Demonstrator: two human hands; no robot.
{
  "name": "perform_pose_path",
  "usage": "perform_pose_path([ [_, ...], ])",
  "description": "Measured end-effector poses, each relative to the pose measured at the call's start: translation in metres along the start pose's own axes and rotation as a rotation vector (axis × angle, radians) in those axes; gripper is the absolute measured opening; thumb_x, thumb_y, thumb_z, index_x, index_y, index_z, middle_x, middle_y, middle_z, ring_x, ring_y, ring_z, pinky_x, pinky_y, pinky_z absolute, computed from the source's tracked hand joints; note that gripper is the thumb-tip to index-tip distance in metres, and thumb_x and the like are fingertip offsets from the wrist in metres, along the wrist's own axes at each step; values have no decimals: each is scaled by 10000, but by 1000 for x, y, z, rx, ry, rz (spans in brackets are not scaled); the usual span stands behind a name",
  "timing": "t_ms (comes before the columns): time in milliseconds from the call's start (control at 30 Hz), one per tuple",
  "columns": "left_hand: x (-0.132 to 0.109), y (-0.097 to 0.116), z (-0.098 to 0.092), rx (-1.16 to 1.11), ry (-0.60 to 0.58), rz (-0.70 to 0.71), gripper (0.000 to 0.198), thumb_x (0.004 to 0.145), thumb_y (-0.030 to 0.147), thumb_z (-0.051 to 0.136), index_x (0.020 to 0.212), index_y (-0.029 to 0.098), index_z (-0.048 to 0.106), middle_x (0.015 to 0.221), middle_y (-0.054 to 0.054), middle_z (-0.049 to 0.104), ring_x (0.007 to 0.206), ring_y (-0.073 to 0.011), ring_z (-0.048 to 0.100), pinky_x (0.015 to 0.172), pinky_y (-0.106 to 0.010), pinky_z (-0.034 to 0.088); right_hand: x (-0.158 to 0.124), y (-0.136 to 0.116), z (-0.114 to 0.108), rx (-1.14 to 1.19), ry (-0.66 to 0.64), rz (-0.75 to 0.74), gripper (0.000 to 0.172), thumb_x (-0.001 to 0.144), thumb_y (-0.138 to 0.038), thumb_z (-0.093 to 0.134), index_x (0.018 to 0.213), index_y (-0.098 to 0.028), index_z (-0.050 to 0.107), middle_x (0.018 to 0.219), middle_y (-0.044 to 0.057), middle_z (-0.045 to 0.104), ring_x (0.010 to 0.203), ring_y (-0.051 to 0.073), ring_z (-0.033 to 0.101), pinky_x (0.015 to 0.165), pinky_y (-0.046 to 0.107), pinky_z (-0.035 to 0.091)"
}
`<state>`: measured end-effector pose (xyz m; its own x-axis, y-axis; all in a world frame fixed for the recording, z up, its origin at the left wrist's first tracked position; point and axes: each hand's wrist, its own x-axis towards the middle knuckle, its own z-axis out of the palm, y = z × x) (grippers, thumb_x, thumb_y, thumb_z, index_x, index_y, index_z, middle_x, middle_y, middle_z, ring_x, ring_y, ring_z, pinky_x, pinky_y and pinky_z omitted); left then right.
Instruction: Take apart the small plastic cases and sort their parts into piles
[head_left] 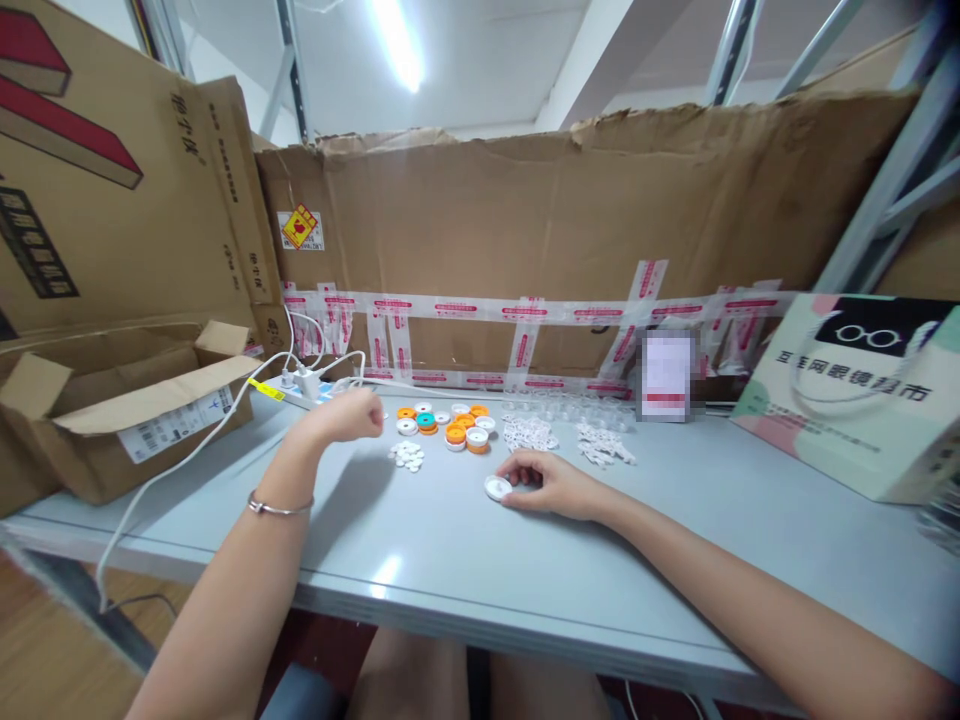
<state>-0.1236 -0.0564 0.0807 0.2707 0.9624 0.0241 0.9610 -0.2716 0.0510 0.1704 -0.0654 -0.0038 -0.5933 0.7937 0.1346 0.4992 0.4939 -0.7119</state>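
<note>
On the grey table, my right hand (551,484) grips a round white disc (497,488) by its right edge, thumb in front and fingers behind. My left hand (351,414) is raised over the table at the left, its fingers curled in; whatever it may hold is hidden. Beyond and between the hands sit several round pieces: orange ones (456,433), white ones (407,427) and a teal one (427,421), some stacked. A group of small white pieces (407,457) lies nearer to my left hand. Two heaps of white parts (529,433) (604,445) lie behind my right hand.
Clear plastic parts (577,409) stand in rows at the back. An open cardboard box (150,400) and a white cable (180,466) are at the left. A power strip (306,380) sits behind my left hand. A paper bag (847,400) stands at the right.
</note>
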Motion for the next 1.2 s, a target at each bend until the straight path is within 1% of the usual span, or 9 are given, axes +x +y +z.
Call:
perform_pose_path([
  [67,1,-20,0,-26,-147,-136,114,518,136,459,511,142,573,519,-7,578,522,-127,499,465,-197,317,0,1,0,0,0,-1,290,649,-362,640,875,-181,633,764,7,521,708,134,470,628,242,372],
  [133,4,-31,5,-54,-221,-180,123,498,148,460,505,142,583,526,-12,592,534,-139,520,476,-197,345,0,2,0,1,-2,0,290,649,-359,639,876,-177,632,763,8,520,708,135,470,629,245,372],
  [267,11,-34,15,-87,-248,-164,154,499,168,459,535,146,607,564,-18,623,573,-148,557,507,-194,384,0,2,0,7,-8,1,293,652,-358,638,881,-177,628,772,10,520,714,137,469,639,250,374],
  [400,13,-33,16,-105,-254,-162,150,500,191,478,542,144,614,570,-25,634,589,-158,574,518,-199,402,-1,1,0,3,-9,-5,287,653,-359,637,877,-180,625,778,10,518,718,136,468,643,249,373],
  [667,12,-38,13,-109,-212,-122,149,539,167,459,531,150,606,603,-19,646,631,-157,574,573,-204,409,-2,-1,0,10,-17,1,293,651,-356,641,881,-177,623,780,11,516,720,136,467,645,249,374],
  [867,21,-39,19,-70,-171,-131,244,563,114,437,695,144,640,740,-42,667,698,-165,577,582,-205,396,-1,1,-1,3,-22,3,297,651,-349,646,893,-177,625,784,10,516,726,137,472,653,253,379],
  [1067,19,-36,21,-66,-214,-94,156,613,116,476,625,141,630,639,-33,651,623,-161,580,550,-207,398,-2,0,-1,16,-6,-6,297,645,-359,654,887,-190,626,766,1,521,709,134,476,639,251,385],
  [1133,16,-29,17,-50,-149,-82,150,661,139,484,681,135,633,711,-55,658,686,-180,582,601,-231,409,-3,-4,-2,26,27,-4,302,650,-368,651,892,-190,625,763,2,529,692,133,476,626,253,386],
  [1200,12,-14,14,-54,4,-36,173,729,167,465,785,133,625,833,-76,649,773,-190,570,669,-256,412,-3,-8,-5,45,104,-4,293,656,-361,647,890,-186,622,769,7,546,688,134,481,634,261,392],
])
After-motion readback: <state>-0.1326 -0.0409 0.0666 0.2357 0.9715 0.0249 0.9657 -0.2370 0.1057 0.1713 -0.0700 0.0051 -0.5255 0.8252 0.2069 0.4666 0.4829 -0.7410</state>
